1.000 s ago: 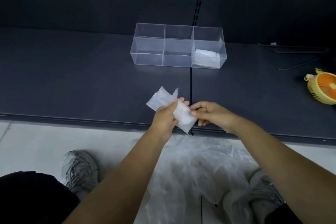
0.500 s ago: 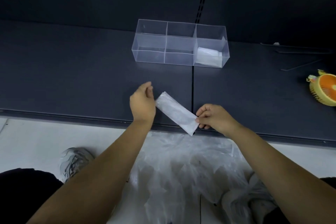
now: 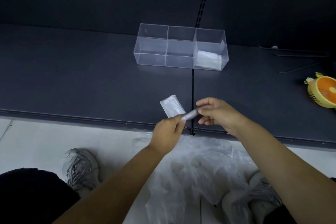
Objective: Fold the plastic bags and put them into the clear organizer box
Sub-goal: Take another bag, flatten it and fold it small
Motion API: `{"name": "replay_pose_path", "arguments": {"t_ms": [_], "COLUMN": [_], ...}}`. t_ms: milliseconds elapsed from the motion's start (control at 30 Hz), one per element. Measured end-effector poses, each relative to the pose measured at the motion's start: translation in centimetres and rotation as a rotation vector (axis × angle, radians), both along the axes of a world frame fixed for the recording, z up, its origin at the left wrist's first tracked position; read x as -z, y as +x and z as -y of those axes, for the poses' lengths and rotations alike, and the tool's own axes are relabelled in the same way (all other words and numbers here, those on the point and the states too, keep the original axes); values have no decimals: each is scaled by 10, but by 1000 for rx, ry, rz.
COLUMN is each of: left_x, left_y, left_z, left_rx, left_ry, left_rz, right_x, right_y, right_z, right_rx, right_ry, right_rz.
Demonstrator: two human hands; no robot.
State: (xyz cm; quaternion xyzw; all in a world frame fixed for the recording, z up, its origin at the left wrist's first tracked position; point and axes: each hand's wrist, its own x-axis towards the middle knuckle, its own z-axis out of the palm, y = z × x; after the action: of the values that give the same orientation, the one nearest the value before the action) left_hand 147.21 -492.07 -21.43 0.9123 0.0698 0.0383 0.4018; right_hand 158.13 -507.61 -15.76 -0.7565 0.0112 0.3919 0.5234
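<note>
The left hand point(image 3: 168, 129) pinches one end of a folded plastic bag point(image 3: 171, 106) between thumb and curled fingers. The right hand point(image 3: 218, 114) pinches the other end with thumb and forefinger, its other fingers loosely bent below. Between the two hands the bag is a narrow, milky, translucent band seen nearly edge-on. Beyond the left hand it opens into a flat rectangular flap with faint lengthwise creases. The flap is held low over the front of the dark matte surface point(image 3: 72, 78), and I cannot tell whether it touches. A thin black seam point(image 3: 192, 92) in the surface runs just beside the hands.

Further back, well apart from the hands, stands the clear organizer box point(image 3: 152, 42), a long, thin-walled rectangle split by clear dividers. Its right-hand section holds a white folded bag point(image 3: 209, 58), lying flat on the bottom.

At the far right edge lies a round yellow fan point(image 3: 325, 92) with an orange face.

Below the surface's front lip, on the pale floor point(image 3: 36, 136), is a crumpled heap of loose clear plastic bags point(image 3: 196, 169), between two grey mesh shoes point(image 3: 81, 167).
</note>
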Motion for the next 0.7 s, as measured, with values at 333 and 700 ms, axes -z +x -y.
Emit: {"name": "replay_pose_path", "arguments": {"t_ms": [333, 700], "left_x": [-7, 3], "left_y": [43, 36], "left_z": [-37, -39], "left_rx": [-357, -129], "left_ry": [-838, 307], "left_rz": [-411, 209], "right_x": [36, 43], "right_y": [-7, -1], "right_z": [-42, -55], "right_rx": [-8, 102], "right_ry": [-92, -234], "right_rz": [155, 153]}}
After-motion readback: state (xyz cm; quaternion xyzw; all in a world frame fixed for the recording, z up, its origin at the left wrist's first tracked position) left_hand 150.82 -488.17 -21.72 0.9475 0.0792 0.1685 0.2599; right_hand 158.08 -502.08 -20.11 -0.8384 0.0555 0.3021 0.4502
